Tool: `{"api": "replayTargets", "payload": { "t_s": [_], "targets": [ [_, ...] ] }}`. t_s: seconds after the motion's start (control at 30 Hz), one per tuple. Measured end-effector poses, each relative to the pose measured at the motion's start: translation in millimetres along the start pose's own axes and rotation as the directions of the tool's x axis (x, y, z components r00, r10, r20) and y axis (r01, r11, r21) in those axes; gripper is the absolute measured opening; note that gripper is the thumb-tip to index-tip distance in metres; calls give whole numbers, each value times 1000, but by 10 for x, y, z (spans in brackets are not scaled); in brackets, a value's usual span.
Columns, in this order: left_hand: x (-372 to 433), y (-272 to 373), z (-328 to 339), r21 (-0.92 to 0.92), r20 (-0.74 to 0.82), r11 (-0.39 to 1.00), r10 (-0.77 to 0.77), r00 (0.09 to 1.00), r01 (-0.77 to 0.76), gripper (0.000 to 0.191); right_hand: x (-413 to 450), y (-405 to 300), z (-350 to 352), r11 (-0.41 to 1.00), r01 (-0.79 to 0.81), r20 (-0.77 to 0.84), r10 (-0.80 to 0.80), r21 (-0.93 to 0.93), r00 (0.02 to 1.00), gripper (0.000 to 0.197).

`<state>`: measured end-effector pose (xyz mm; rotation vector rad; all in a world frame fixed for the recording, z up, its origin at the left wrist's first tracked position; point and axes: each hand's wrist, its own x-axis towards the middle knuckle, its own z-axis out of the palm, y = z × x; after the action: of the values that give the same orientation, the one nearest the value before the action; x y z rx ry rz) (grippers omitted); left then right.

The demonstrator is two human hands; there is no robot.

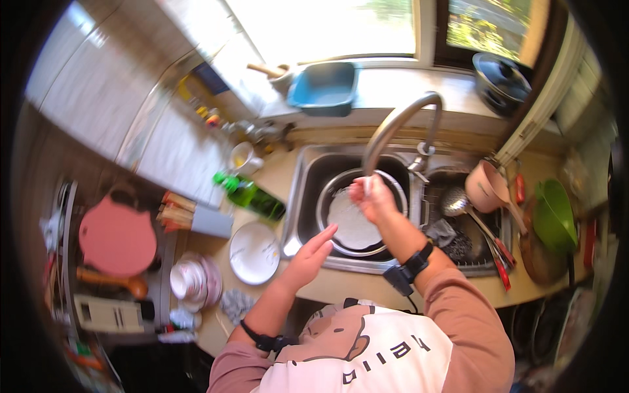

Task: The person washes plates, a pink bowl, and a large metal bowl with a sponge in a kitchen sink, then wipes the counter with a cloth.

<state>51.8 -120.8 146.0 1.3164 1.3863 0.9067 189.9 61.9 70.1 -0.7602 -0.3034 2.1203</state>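
Observation:
My right hand (pixel 376 200) is at the mouth of the curved metal faucet (pixel 393 125), above the left sink basin (pixel 309 189). Its fingers are partly curled, and I cannot tell whether they grip the spout or sit under it. Below it, a round metal bowl (pixel 322 209) in the basin holds whitish liquid (pixel 351 226). My left hand (pixel 312 255) hovers by the basin's front left rim, fingers stretched out, holding nothing. Nearest to it on the counter is a white plate (pixel 254 253).
Left of the sink lie a green bottle (pixel 255 196), a white mug (pixel 244 158), stacked bowls (pixel 189 282) and a pink board (pixel 118 238). The right basin area has a slotted ladle (pixel 455 201), a pink pot (pixel 486 186) and a green colander (pixel 555 216). A blue tub (pixel 324 88) stands on the sill.

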Motion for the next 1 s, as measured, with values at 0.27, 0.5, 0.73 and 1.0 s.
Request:
{"api": "replayTargets", "payload": {
  "t_s": [0.27,0.5,0.73,1.0],
  "targets": [
    [2143,-565,239,-885,224,398,-92,970,242,42,-96,246,130,420,554,293,-540,-719,789,38],
    [1895,12,952,-731,133,568,-425,896,378,37,299,-114,-280,923,261,-305,-344,-282,888,48],
    [1890,-409,339,-719,116,533,-540,833,446,48,131,431,-426,667,407,184,-381,-624,906,52],
    [1383,-753,-234,-742,216,371,-657,723,558,54,82,185,-853,-633,343,-106,561,-694,821,36]
  ]
}}
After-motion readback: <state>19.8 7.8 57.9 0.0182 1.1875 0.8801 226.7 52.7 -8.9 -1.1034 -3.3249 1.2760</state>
